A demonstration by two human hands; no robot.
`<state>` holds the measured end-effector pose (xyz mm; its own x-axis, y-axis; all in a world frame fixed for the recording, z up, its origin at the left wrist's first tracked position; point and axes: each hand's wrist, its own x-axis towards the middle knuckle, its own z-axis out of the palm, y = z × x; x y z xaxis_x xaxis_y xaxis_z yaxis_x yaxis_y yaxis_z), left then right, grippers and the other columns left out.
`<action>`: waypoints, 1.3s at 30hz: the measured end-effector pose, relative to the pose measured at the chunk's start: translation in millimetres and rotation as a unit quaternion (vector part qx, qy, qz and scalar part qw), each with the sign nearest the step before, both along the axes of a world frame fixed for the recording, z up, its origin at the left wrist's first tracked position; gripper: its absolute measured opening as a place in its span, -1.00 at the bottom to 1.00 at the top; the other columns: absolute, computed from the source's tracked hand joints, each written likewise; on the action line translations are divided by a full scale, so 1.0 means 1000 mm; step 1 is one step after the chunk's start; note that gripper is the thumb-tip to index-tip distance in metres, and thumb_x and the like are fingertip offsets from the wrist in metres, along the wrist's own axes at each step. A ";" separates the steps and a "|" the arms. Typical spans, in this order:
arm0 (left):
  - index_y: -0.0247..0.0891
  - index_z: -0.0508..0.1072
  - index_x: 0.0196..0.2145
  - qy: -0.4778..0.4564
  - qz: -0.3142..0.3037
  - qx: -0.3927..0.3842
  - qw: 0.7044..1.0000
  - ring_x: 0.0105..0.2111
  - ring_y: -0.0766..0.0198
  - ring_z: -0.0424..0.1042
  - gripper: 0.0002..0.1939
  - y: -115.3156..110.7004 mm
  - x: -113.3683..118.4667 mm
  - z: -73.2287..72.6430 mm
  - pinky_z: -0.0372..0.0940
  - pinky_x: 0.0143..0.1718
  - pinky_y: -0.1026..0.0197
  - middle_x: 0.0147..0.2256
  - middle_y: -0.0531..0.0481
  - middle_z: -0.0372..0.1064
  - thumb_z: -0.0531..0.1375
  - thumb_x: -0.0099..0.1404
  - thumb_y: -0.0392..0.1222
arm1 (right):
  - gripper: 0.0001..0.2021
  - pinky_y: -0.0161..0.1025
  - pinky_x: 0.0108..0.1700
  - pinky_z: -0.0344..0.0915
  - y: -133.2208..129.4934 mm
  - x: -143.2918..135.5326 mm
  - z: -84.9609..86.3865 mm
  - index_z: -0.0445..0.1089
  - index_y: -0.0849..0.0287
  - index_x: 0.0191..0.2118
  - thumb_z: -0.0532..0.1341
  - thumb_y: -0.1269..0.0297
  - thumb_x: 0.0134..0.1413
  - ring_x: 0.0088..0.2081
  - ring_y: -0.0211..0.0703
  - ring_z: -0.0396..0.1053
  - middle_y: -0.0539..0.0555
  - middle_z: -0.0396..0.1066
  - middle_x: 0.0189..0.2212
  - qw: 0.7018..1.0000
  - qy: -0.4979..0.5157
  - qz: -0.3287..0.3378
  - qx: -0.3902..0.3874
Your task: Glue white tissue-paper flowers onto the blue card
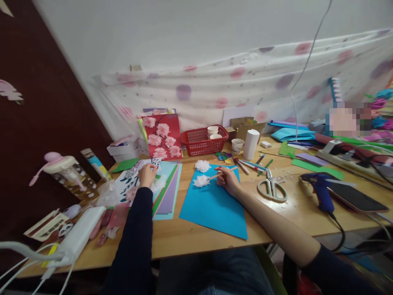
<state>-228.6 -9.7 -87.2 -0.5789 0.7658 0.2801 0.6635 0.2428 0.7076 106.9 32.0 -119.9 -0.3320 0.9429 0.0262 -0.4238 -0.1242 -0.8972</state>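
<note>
My right hand [227,180] is closed around a slim light-brown stick [216,176]. Its front end meets a fluffy white tuft [201,181], which lies on a blue sheet of paper [215,205]. A second white tuft [202,165] sits just behind the first. Over to the left, my left hand [147,175] has its fingers bunched above the printed and coloured papers. Whatever is between those fingertips is too small to make out. Under and beside that hand are a leaf-patterned sheet [124,180] and a stack of purple paper [168,194].
Scissors [272,188], a blue glue gun [321,192] and a phone [356,196] lie at the right. Behind stand a red basket [201,146] with cups, a white roll [251,144] and a floral picture [164,137]. A bottle [66,176] and white power strip [78,231] occupy the left.
</note>
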 end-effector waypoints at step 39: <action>-0.16 0.46 0.07 0.124 -0.385 -0.048 0.913 0.14 -0.04 0.33 -0.34 -0.006 0.128 -0.005 0.19 0.17 0.01 0.10 -0.17 0.39 0.43 -0.02 -0.08 | -0.84 -0.26 -0.42 0.08 -0.017 -0.003 -0.005 0.31 0.10 -0.23 0.01 0.34 0.12 -0.54 -0.16 0.17 -0.11 0.20 -0.63 0.913 -0.278 -0.106 0.279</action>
